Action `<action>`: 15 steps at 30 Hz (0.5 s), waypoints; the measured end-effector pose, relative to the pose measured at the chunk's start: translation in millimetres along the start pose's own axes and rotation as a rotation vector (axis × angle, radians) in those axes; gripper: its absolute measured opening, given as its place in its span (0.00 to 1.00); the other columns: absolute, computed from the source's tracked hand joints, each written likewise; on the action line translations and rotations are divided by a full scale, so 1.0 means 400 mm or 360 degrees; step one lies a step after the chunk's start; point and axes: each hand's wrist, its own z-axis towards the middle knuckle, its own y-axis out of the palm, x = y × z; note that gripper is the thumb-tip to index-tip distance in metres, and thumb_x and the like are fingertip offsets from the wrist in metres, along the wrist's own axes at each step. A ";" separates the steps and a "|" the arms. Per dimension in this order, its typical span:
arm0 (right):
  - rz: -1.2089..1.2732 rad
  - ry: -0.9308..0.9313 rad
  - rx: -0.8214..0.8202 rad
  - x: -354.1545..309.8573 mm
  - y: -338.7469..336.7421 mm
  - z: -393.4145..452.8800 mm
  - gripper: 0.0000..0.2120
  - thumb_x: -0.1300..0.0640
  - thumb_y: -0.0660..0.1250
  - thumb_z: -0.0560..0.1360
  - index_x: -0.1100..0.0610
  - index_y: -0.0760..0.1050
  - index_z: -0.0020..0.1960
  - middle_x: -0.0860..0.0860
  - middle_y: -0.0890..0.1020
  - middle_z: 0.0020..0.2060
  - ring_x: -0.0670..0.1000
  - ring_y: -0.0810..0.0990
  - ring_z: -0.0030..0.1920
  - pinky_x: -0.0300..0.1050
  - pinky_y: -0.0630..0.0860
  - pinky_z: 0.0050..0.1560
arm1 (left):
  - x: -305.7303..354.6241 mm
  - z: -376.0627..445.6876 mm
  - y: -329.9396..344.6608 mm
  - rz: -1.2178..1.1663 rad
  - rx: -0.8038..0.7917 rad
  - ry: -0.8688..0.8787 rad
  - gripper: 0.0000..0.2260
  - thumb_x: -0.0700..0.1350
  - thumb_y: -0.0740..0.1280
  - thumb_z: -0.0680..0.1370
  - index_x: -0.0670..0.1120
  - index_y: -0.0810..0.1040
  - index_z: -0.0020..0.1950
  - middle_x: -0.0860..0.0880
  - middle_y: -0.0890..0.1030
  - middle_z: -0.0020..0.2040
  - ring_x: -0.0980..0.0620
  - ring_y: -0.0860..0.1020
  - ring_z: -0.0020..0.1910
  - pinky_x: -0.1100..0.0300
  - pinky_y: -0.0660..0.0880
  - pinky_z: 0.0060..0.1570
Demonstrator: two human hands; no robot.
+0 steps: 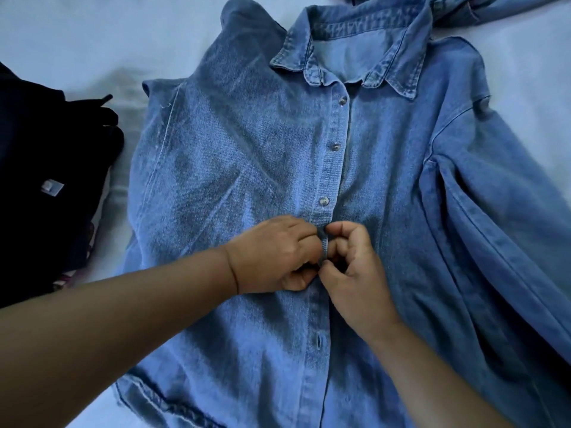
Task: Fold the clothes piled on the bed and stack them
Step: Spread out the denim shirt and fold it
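Denim shirt (247, 149) is lying flat, front up, across the middle of the bed (61, 35), and you are pinching its button placket between your left hand (272, 257) and right hand (349, 264). Tugging sideways risks bunching the smoothed front; no readable writing is showing, even on the tag of the dark clothes (46, 168) at left.
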 end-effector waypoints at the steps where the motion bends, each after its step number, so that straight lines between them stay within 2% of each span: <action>1: 0.0006 0.0007 0.0001 0.001 -0.001 -0.001 0.23 0.73 0.62 0.71 0.46 0.67 0.51 0.54 0.72 0.31 0.46 0.69 0.32 0.34 0.69 0.34 | 0.006 -0.004 0.001 -0.0048 -0.0012 -0.0119 0.08 0.47 0.62 0.68 0.43 0.75 0.36 0.47 0.75 0.33 0.47 0.74 0.31 0.60 0.67 0.39; 3: 0.0025 0.0028 0.0004 0.004 -0.002 -0.003 0.22 0.73 0.63 0.70 0.46 0.68 0.51 0.46 0.71 0.29 0.43 0.69 0.31 0.33 0.69 0.34 | 0.023 -0.010 0.005 -0.0141 -0.0013 -0.0368 0.08 0.49 0.61 0.66 0.46 0.75 0.35 0.50 0.75 0.32 0.50 0.75 0.31 0.63 0.65 0.40; 6: 0.0026 0.0031 -0.0005 0.011 -0.007 -0.003 0.22 0.72 0.63 0.71 0.46 0.68 0.52 0.45 0.71 0.29 0.44 0.69 0.31 0.35 0.69 0.33 | 0.040 -0.009 0.010 -0.0192 0.0004 -0.0480 0.08 0.50 0.59 0.65 0.48 0.75 0.35 0.52 0.76 0.32 0.51 0.76 0.31 0.65 0.61 0.40; 9: -0.0009 0.0003 -0.0066 0.013 -0.016 -0.002 0.21 0.71 0.64 0.71 0.47 0.67 0.51 0.52 0.73 0.31 0.46 0.71 0.33 0.38 0.71 0.36 | 0.035 -0.003 -0.002 0.0035 -0.0012 -0.0218 0.06 0.47 0.61 0.68 0.47 0.75 0.37 0.50 0.75 0.33 0.49 0.75 0.32 0.61 0.63 0.41; 12: -0.0044 -0.0038 0.0010 0.015 -0.026 -0.022 0.18 0.70 0.66 0.71 0.47 0.67 0.46 0.47 0.76 0.34 0.45 0.74 0.35 0.39 0.73 0.38 | 0.036 -0.019 -0.022 0.0293 0.0035 0.0169 0.07 0.45 0.63 0.75 0.45 0.79 0.42 0.47 0.77 0.38 0.48 0.74 0.35 0.57 0.66 0.40; 15: -0.0416 -0.0325 0.0071 0.033 -0.044 -0.074 0.10 0.66 0.63 0.65 0.52 0.69 0.40 0.48 0.77 0.41 0.47 0.75 0.43 0.36 0.71 0.45 | 0.070 -0.041 -0.037 0.0246 -0.0005 0.0451 0.10 0.47 0.61 0.78 0.46 0.81 0.47 0.47 0.79 0.47 0.48 0.72 0.39 0.55 0.67 0.39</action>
